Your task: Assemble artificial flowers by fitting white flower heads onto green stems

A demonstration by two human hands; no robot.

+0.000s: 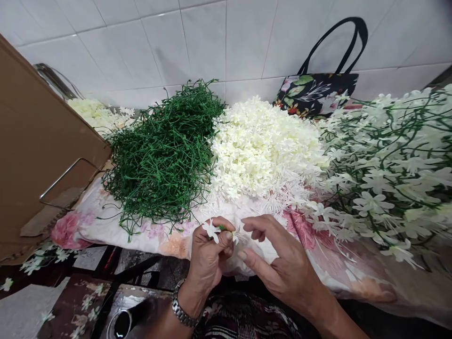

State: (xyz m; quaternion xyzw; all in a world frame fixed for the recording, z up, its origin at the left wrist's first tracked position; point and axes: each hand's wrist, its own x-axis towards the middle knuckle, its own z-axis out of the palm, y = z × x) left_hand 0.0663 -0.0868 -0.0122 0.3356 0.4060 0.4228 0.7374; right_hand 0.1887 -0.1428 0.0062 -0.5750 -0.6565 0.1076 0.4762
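Note:
My left hand (212, 247), with a metal watch on its wrist, pinches a small artificial flower (211, 230) with white petals and a bit of green stem. Thin pale strands stick out past the fingertips on the right. Just beside it, my right hand (271, 252) has its thumb and fingers apart, with nothing visible between them. Ahead of the hands lie a heap of green plastic stems (165, 155) on the left and a heap of loose white blossoms (261, 146) in the middle. Fine white strands (278, 193) spread along the near edge of the blossoms.
Finished-looking white flower sprays (384, 174) crowd the right side. A cardboard box (45, 141) stands at the left. Against the tiled wall leans a floral bag (318, 92). A flowered cloth (151, 240) covers the table; a dark cup (123, 324) stands below at the left.

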